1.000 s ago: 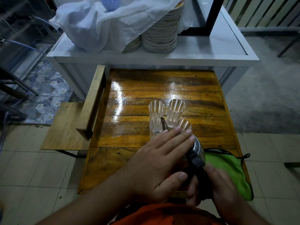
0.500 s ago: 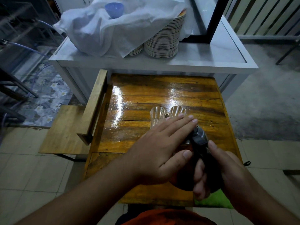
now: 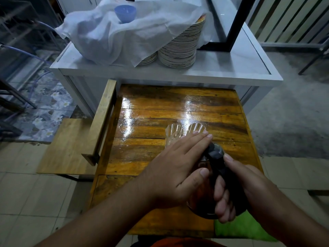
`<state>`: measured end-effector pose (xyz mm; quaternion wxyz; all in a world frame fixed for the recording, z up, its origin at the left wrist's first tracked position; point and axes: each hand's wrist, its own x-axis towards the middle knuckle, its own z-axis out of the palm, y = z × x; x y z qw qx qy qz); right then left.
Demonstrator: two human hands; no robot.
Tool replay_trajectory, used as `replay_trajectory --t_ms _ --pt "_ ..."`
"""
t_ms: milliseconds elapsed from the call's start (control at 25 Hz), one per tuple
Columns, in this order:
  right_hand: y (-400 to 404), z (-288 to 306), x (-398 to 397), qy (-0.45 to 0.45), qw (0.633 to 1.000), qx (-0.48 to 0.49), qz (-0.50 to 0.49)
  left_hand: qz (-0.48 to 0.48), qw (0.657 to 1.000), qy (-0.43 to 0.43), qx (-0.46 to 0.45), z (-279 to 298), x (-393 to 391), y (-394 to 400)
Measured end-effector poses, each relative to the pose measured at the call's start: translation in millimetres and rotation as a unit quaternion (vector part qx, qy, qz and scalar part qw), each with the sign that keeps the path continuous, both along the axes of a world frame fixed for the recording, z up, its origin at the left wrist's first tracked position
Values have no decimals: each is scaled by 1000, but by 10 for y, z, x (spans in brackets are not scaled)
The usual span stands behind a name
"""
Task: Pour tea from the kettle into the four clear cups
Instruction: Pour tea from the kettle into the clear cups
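Chair: a wooden chair (image 3: 71, 145) stands far to the left of the hands, its back rail just beside the table edge.
Table: the shiny wooden table (image 3: 160, 107) lies under both hands.
Left hand: the left hand (image 3: 178, 168) lies flat on top of the kettle, fingers straight and close together, thumb out to the side. It is pressing down, not pinching anything.
Cups: two clear cups (image 3: 174, 133) peek out just past the left fingertips, side by side. The other cups are hidden under the hand.
Kettle: the kettle (image 3: 216, 154) is between the two hands, tipped forward toward the cups. Its see-through body shows brown tea near the right hand's fingers. The spout is hidden, so I cannot tell if tea is coming out.
Right hand: the right hand (image 3: 236, 189) is wrapped tight around the dark kettle handle, thumb lying along the top.
Green cloth: a green cloth (image 3: 238, 229) sits right below the right hand, at the near table corner.
Far side: past the fingertips stands a white counter (image 3: 222, 68) with a stack of plates (image 3: 179, 49), a white cloth (image 3: 115, 34) and a blue bowl (image 3: 125, 13).
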<state>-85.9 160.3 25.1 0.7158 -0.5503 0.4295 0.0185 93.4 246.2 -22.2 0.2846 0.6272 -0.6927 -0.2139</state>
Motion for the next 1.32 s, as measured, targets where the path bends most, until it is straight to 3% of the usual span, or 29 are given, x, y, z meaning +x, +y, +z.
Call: replay_trajectory --t_ms 440,720,1080,1320 --pt "-221 110 249 46 999 11 7 3 999 32 15 -11 220 -206" --pt "-306 143 314 66 997 25 13 4 995 51 83 26 289 -265" --pt "-377 249 407 83 996 34 26 3 932 248 265 401 643 -651" --pt "-457 297 449 85 995 38 32 -72 926 237 285 477 806 -896"
